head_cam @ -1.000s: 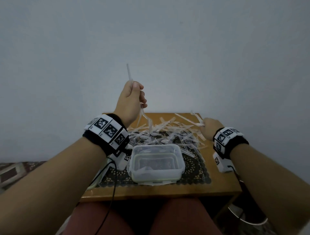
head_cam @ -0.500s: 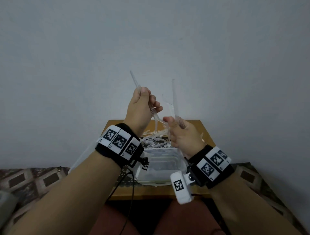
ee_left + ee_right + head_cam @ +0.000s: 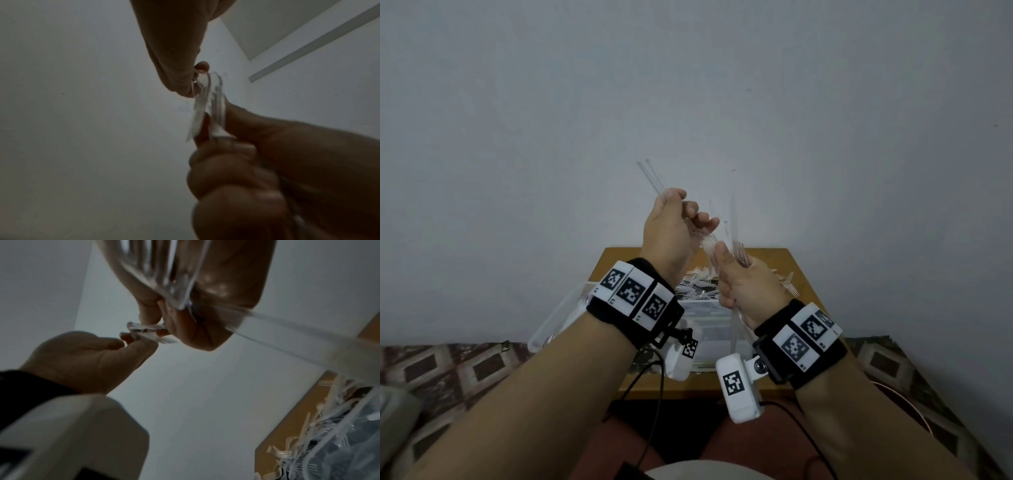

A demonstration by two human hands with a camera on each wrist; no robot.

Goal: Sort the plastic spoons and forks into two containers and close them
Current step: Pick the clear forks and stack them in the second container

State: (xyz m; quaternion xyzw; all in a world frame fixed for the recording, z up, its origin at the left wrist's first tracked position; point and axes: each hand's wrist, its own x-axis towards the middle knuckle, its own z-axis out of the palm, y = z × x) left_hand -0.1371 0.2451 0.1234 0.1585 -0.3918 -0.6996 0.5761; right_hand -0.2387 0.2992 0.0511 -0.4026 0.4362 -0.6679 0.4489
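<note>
Both hands are raised above the table and meet fingertip to fingertip. My left hand (image 3: 693, 222) grips two clear plastic forks (image 3: 652, 176) whose handles stick up and left; their tined ends (image 3: 153, 338) point toward the right hand. My right hand (image 3: 726, 262) grips a bunch of clear forks (image 3: 732, 222), handles up, with more ends below its wrist. The left wrist view shows the left fingers (image 3: 236, 162) curled round the clear cutlery (image 3: 207, 107). Below the hands stands a clear open container (image 3: 705, 330), with a pile of loose forks (image 3: 695, 282) behind it.
The small wooden table (image 3: 796, 270) stands against a plain grey wall. A clear plastic piece (image 3: 553, 325), a lid or a second container, overhangs the table's left edge. Cables run from the wrist cameras over my lap. Patterned floor lies on both sides.
My right hand has lifted off the table's right side with forks and come up to the left hand. The left hand moved slightly right and now holds two handles.
</note>
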